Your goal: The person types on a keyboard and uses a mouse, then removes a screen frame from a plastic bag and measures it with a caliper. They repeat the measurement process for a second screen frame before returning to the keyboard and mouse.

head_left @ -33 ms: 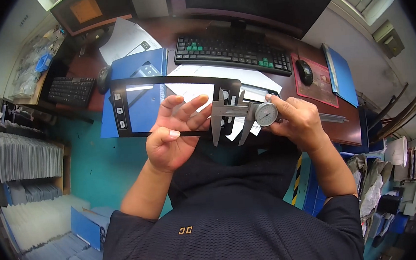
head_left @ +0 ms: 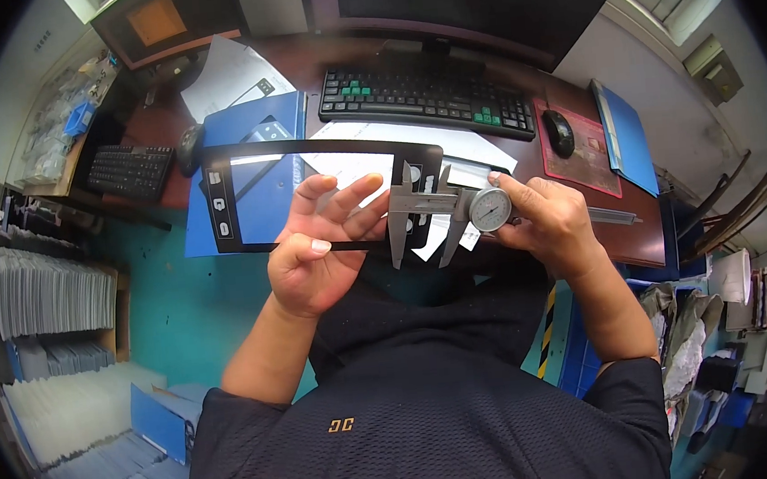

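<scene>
A clear panel [head_left: 263,190] with a black border and white symbols at both ends is held up before me. My left hand [head_left: 317,254] grips it at the lower edge: the thumb is at the border, and the fingers show through the clear window. My right hand [head_left: 549,222] is closed around a dial caliper [head_left: 430,203] with a round white dial, thumb near the top of the dial. The caliper's jaws are apart and lie across the panel's right black border. Whether both jaws touch the panel I cannot tell.
Behind the panel, the brown desk [head_left: 297,53] bears a black keyboard [head_left: 427,101], a blue folder [head_left: 202,218], white papers [head_left: 353,138] and a mouse [head_left: 560,133] on a red mat [head_left: 598,164]. Monitors stand at the back. Racks of stacked sheets [head_left: 54,292] are at the left.
</scene>
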`<state>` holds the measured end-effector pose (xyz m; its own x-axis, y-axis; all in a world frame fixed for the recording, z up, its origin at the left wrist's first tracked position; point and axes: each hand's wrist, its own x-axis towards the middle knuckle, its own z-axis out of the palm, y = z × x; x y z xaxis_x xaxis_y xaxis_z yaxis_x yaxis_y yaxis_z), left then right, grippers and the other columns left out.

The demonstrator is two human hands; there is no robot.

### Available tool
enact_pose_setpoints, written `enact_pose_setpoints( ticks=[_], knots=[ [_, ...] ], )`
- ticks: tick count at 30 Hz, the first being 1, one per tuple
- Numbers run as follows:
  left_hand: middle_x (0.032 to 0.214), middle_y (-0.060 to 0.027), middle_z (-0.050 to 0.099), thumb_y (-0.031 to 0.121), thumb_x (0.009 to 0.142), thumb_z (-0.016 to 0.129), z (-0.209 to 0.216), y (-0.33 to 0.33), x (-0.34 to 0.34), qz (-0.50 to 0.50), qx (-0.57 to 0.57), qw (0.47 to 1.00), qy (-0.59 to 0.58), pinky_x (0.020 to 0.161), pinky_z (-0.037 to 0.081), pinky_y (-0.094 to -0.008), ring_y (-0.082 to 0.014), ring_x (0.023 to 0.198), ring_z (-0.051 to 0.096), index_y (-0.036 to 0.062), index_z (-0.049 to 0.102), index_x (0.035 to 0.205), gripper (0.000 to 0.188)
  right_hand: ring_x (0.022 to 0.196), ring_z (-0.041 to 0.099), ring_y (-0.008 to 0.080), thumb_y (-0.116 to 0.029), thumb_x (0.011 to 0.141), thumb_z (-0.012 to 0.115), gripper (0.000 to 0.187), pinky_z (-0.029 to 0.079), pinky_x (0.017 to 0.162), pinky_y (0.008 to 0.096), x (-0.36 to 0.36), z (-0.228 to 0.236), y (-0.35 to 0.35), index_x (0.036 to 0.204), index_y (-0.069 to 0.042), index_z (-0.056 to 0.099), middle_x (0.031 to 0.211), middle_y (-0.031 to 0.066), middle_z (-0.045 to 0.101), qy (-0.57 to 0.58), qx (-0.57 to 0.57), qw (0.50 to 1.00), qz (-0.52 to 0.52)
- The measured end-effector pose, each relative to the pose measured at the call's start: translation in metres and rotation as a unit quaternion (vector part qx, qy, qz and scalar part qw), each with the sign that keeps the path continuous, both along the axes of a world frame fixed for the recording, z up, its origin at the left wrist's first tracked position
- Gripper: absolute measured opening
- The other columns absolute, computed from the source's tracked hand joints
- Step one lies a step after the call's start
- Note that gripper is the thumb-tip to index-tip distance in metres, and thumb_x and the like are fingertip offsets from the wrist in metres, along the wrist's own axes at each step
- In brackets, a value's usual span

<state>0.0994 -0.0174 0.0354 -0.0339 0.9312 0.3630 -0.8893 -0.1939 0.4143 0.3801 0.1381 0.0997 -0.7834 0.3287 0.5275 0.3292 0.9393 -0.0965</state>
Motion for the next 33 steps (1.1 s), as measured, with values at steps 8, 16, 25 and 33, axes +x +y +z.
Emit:
enact_pose_setpoints(
  ticks=[8, 16, 25, 33],
  knots=[
    [0.158, -0.0299, 0.039, 0.002, 0.078, 0.047, 0.012, 0.02, 0.003, -0.002, 0.001, 1.0, 0.007, 0.122, 0.032, -0.0535, -0.0472, 0.147, 0.038, 0.0116, 0.04, 0.149, 0.072, 0.061, 0.062, 0.0222, -0.016, 0.063, 0.087, 0.066, 0.052, 0.058, 0.0355, 0.011, 0.004, 0.01, 0.127, -0.011, 0.069, 0.074, 0.0048, 0.06, 0.025, 0.015, 0.999, -0.013],
    [0.157, -0.0303, 0.041, 0.003, 0.077, 0.048, 0.009, 0.024, 0.001, -0.002, -0.005, 1.0, 0.006, 0.119, 0.035, -0.0528, -0.0461, 0.147, 0.039, 0.0114, 0.041, 0.149, 0.073, 0.062, 0.063, 0.0231, -0.018, 0.065, 0.088, 0.064, 0.053, 0.058, 0.036, 0.01, -0.004, 0.012, 0.126, -0.01, 0.07, 0.074, 0.0055, 0.061, 0.025, 0.001, 1.0, -0.016],
    [0.156, -0.0281, 0.044, 0.005, 0.077, 0.049, 0.0, 0.002, -0.016, 0.037, -0.016, 0.999, 0.029, 0.114, 0.041, -0.0499, -0.0434, 0.142, 0.045, 0.013, 0.044, 0.148, 0.071, 0.062, 0.063, 0.0223, -0.017, 0.065, 0.087, 0.061, 0.053, 0.057, 0.0355, -0.019, -0.01, 0.01, 0.124, -0.011, 0.07, 0.07, 0.0045, 0.059, 0.045, -0.002, 0.999, 0.029],
    [0.156, -0.0279, 0.044, 0.006, 0.077, 0.05, -0.004, -0.019, -0.028, 0.067, -0.031, 0.997, 0.021, 0.111, 0.043, -0.0477, -0.0422, 0.139, 0.049, 0.0139, 0.044, 0.148, 0.071, 0.062, 0.063, 0.0228, -0.018, 0.065, 0.087, 0.062, 0.053, 0.057, 0.0364, -0.04, -0.012, 0.007, 0.124, -0.011, 0.07, 0.069, 0.0044, 0.058, 0.02, -0.003, 0.999, 0.05]
  ],
)
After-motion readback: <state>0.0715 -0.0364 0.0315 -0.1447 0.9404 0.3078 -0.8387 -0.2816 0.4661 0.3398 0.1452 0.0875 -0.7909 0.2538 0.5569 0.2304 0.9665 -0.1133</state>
